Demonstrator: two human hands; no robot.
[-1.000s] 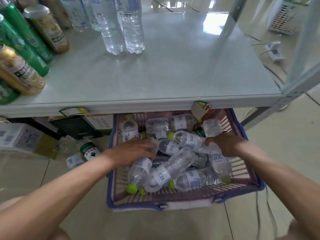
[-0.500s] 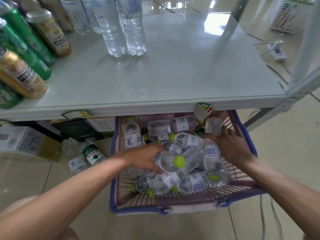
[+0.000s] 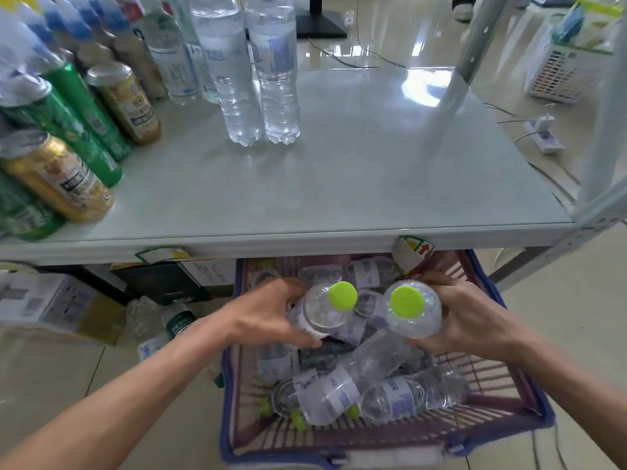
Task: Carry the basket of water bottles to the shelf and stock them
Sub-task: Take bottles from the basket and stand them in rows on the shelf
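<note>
We note left hand grips one bottle, right hand a second bottle, both just over the basket. Basket sits on floor, partly under shelf.

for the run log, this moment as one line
stage: pick | left hand grips left bottle | right hand grips right bottle | basket: floor, below shelf

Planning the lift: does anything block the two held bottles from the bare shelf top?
Only the shelf's front lip, higher than the left bottle and right bottle, overhanging the basket's far end. The shelf top behind it is bare.
</note>
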